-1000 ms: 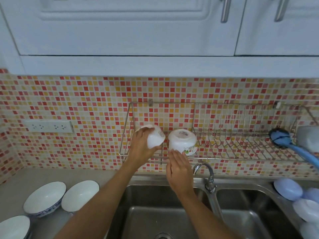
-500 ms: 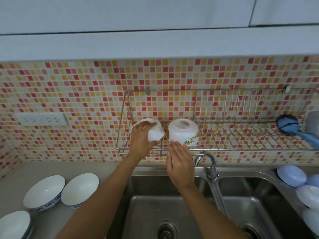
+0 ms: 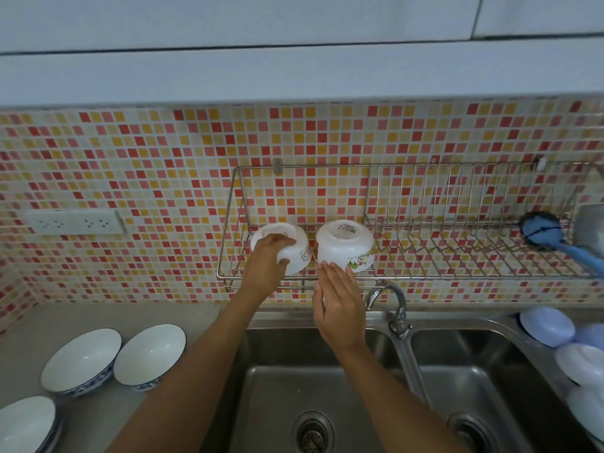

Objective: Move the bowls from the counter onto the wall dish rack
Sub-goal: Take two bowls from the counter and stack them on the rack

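While our view has dropped a little since a second ago, so the cupboard handles are gone from the top and more of the double sink (image 3: 330, 380) shows, the wire wall dish rack (image 3: 457, 276) hangs as before on the mosaic tiles above the tap (image 3: 394, 302). We still have three blue-rimmed bowls waiting on the counter (image 3: 108, 315) at left: a large one (image 3: 83, 358), its neighbour (image 3: 150, 353) just beside it, and a third (image 3: 24, 423) cut off at the bottom edge. On the rack's left end two small white bowls sit upside down, side by side. Our left hand (image 3: 264, 269) keeps its fingers wrapped over the left small bowl (image 3: 287, 246), which has settled lower and less tilted than a second ago. Our right hand (image 3: 340, 308) is flat and empty, fingertips just below the printed small bowl (image 3: 344, 245), as earlier; whether they touch it we cannot tell. A blue brush (image 3: 542, 230) lies at the rack's right end.
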Available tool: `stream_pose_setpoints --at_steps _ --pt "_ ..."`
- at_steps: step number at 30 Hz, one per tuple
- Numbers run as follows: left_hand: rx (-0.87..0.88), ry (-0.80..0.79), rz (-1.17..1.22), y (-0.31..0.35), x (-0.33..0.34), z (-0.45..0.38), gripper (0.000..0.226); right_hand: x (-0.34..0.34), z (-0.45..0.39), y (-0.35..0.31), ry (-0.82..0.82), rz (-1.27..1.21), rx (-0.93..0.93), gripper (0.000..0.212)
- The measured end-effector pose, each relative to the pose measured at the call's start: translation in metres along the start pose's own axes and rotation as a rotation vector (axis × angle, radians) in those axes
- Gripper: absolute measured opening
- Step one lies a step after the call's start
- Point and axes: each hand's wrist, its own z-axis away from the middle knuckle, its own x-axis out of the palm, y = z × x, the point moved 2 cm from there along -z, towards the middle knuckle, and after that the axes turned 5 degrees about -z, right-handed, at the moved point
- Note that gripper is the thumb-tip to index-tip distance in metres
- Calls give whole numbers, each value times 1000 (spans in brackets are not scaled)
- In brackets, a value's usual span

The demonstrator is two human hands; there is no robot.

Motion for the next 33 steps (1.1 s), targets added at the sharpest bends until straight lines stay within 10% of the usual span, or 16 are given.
stream_pose_setpoints --at_steps 33 --pt "106 87 -402 -7 12 59 58 -11 3 -16 -219 125 108 41"
